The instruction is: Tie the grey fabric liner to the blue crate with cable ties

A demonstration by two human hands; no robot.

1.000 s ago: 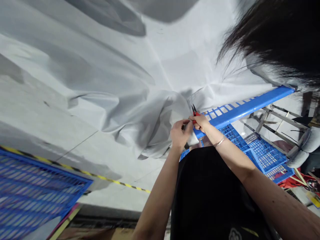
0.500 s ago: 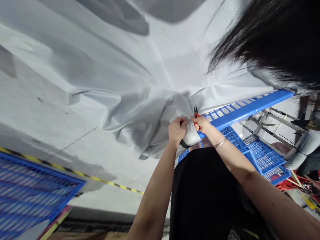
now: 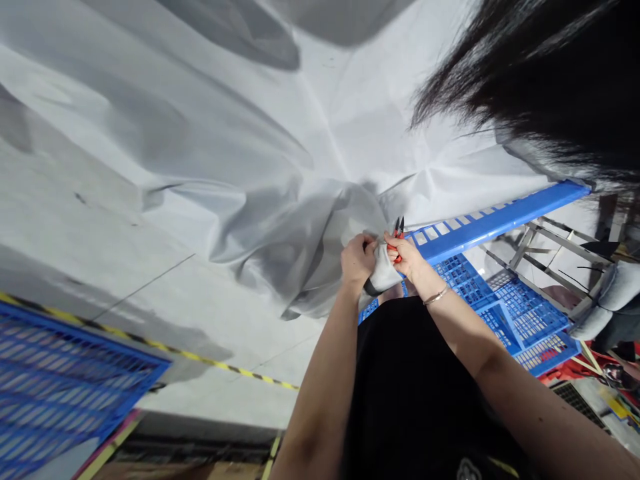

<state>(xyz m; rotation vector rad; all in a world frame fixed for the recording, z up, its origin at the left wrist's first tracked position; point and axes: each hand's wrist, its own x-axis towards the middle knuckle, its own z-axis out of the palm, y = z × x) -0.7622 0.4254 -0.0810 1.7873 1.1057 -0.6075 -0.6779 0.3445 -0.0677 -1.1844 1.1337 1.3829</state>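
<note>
A wide sheet of grey-white fabric [image 3: 280, 220] spreads across the view and bunches up in front of my body. My left hand [image 3: 359, 259] pinches a fold of it, thumb against fingers. Just to the right, my right hand [image 3: 403, 255] is closed around small thread snips with red handles [image 3: 397, 248], their dark blades pointing up and slightly apart. Both hands are close together at a pale, dark-edged part of the cloth. The exact spot between the fingertips is too small to make out.
A blue plastic crate [image 3: 500, 213] stands at the right under the cloth, with more blue baskets [image 3: 530, 307] below. Another blue crate [image 3: 75, 380] is at lower left beside yellow-black floor tape [image 3: 200, 360]. Dark hair [image 3: 550, 80] fills the upper right.
My right hand and the snips have shifted slightly right and down, with the snips' blades turned a little. My left hand keeps its pinch on the fabric, barely moved.
</note>
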